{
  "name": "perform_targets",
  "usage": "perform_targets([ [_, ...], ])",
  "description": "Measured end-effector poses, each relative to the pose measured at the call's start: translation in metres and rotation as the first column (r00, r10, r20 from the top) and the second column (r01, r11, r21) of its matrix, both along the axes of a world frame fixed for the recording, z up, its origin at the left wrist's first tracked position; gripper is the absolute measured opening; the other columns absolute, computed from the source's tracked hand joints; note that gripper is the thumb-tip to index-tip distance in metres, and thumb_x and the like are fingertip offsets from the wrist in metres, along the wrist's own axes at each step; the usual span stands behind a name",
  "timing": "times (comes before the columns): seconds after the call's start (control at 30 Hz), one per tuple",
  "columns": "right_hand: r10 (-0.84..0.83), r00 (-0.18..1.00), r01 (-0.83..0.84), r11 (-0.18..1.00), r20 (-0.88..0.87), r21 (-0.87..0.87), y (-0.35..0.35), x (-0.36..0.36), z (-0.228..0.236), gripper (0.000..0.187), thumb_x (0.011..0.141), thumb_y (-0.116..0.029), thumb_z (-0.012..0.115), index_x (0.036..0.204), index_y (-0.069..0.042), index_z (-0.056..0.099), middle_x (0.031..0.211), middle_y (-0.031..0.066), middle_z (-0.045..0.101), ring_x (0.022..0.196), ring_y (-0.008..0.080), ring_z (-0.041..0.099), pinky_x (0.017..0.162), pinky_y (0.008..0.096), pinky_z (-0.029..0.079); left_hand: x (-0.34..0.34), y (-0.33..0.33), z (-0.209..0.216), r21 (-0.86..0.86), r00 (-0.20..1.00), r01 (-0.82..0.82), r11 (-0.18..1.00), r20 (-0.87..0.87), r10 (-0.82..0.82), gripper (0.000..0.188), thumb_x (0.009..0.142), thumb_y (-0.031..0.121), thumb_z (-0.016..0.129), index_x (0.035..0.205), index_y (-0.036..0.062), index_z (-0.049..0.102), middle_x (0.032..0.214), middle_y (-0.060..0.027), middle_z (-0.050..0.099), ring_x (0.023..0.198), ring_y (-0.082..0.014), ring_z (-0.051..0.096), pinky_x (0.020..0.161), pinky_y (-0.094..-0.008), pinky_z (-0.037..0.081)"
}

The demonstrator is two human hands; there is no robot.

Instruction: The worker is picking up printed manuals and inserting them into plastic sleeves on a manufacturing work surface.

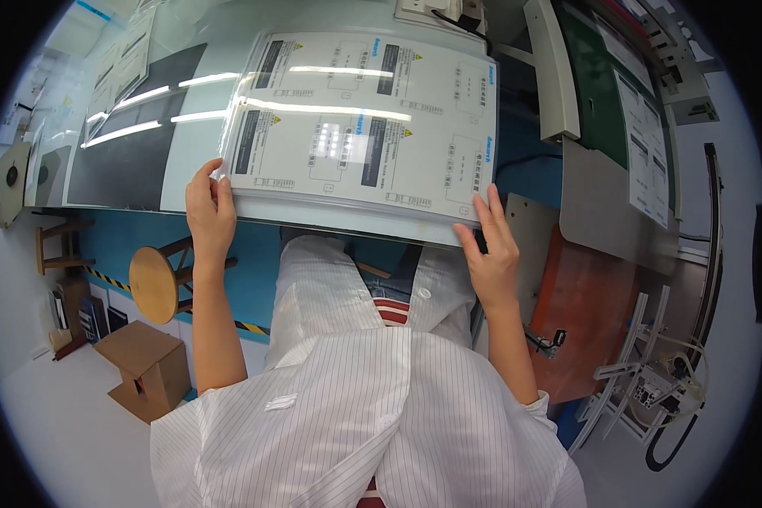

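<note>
A stack of printed sheets (313,127), white with black text panels, blue marks and small yellow triangles, lies on the glass-topped table (201,127) before me. Its surface is glossy and reflects the ceiling lights. At its left edge, near the front corner, my left hand (210,207) has bent fingers and thumb closed on the rim. My right hand (494,250) is at the near right corner. Its fingers are stretched along the right side, the thumb apart at the front edge, touching the stack without wrapping round it.
A dark panel (135,127) shows on the table's left part. To the right stands a machine with a green bed (597,93) and a pale rail (553,68). A wooden stool (154,284) and a cardboard box (148,364) are on the floor at left.
</note>
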State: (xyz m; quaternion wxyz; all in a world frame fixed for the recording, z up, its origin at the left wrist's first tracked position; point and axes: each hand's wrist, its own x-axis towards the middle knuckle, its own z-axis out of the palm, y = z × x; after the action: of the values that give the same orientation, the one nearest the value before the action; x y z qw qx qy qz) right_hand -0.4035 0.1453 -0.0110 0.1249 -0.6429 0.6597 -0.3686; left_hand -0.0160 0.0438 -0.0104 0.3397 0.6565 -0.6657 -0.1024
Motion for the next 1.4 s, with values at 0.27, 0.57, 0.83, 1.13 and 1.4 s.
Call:
perform_targets([
  [0.27,0.0,0.999,-0.001,1.0,0.039,0.014,0.002,-0.012,0.005,0.045,0.087,-0.015,0.072,0.129,-0.001,0.06,0.143,0.0179,0.05,0.125,0.0317,0.055,0.101,0.0371,0.047,-0.004,-0.005,0.003,-0.011,0.999,0.002,1.0,-0.054,-0.003,0.031,0.091,0.008,0.059,0.121,0.004,0.061,0.091,-0.0035,0.048,0.077,-0.0121,0.046,0.071,-0.0249,0.043],
  [0.57,-0.473,0.801,0.453,0.88,-0.368,-0.145,-0.013,-0.17,0.015,0.041,0.096,-0.023,0.06,0.13,-0.002,0.057,0.143,0.0216,0.047,0.134,0.0366,0.044,0.111,0.0438,0.034,0.006,-0.041,-0.03,-0.1,0.983,-0.119,0.988,-0.151,0.103,0.028,0.094,0.015,0.058,0.119,0.0022,0.062,0.1,-0.006,0.055,0.084,-0.0144,0.051,0.077,-0.0283,0.045],
  [0.83,-0.706,0.503,0.795,0.604,-0.498,-0.054,-0.019,-0.279,-0.016,0.069,0.096,-0.045,0.051,0.145,0.001,0.036,0.153,0.0247,0.031,0.145,0.0383,0.023,0.117,0.0522,0.016,0.017,-0.039,-0.038,-0.112,0.973,-0.156,0.981,-0.189,0.133,0.03,0.099,0.016,0.052,0.124,-0.0003,0.057,0.104,-0.0075,0.053,0.089,-0.0161,0.051,0.081,-0.0299,0.044],
  [1.13,-0.694,0.575,0.802,0.582,-0.433,0.132,0.001,-0.276,-0.022,0.061,0.098,-0.034,0.043,0.146,0.002,0.033,0.154,0.0249,0.029,0.145,0.0374,0.023,0.118,0.0494,0.016,0.003,-0.039,-0.032,-0.141,0.978,-0.17,0.975,-0.145,0.149,0.028,0.099,0.013,0.049,0.122,-0.0012,0.057,0.107,-0.0094,0.054,0.091,-0.018,0.051,0.081,-0.0306,0.044],
  [1.4,-0.366,0.867,0.445,0.874,-0.339,0.196,0.07,-0.197,-0.002,0.075,0.083,-0.011,0.06,0.149,0.002,0.027,0.155,0.0267,0.024,0.146,0.0392,0.02,0.119,0.0445,0.017,0.006,-0.03,-0.032,-0.158,0.968,-0.194,0.968,-0.193,0.162,0.029,0.098,0.011,0.051,0.123,-0.001,0.057,0.114,-0.0117,0.058,0.1,-0.0209,0.055,0.088,-0.0322,0.045],
])
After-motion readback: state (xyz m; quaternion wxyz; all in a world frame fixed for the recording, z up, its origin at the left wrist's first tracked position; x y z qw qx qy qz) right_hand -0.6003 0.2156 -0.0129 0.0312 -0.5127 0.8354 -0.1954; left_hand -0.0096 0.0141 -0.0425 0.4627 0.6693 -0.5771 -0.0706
